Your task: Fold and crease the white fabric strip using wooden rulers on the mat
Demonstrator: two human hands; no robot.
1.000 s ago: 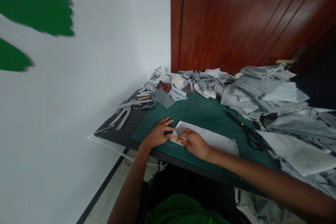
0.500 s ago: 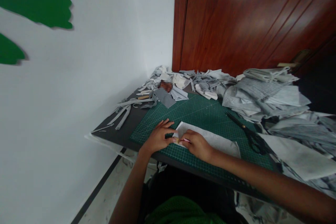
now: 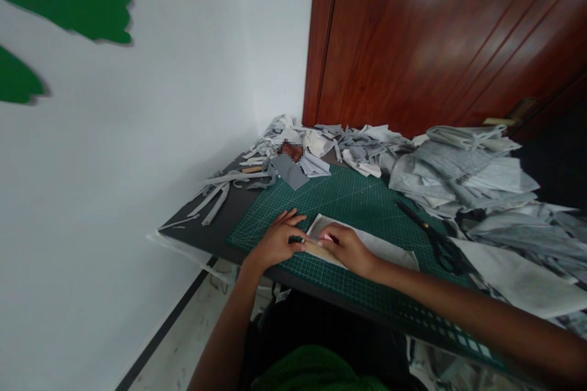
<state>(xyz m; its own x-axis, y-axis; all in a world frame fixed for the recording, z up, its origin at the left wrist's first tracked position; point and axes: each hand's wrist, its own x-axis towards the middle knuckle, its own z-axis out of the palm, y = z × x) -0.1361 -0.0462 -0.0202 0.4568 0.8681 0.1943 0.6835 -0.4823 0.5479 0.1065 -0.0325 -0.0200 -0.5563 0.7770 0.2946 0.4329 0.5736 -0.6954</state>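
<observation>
A pale grey-white fabric piece (image 3: pixel 389 249) lies flat on the green cutting mat (image 3: pixel 358 195). Along its near left edge runs a flat tan strip (image 3: pixel 323 252), its right part under my right hand. My left hand (image 3: pixel 277 239) pinches the left end of this strip between thumb and index finger, the other fingers stretched out over the mat. A small pink piece (image 3: pixel 327 237) shows between the closed fingers of my right hand (image 3: pixel 351 249), which rests on the fabric; its exact kind is hard to make out.
Black-handled scissors (image 3: pixel 443 247) lie on the mat at right, beside a big heap of grey fabric (image 3: pixel 463 165). Scraps (image 3: pixel 316 142) cover the table's back, narrow strips (image 3: pixel 215 204) its left. A white wall (image 3: pixel 183 104) and wooden door (image 3: pixel 413 43) border the table.
My right hand has shifted slightly right and away from my left fingers, uncovering more of the tan strip and the pink piece. My left hand has barely moved.
</observation>
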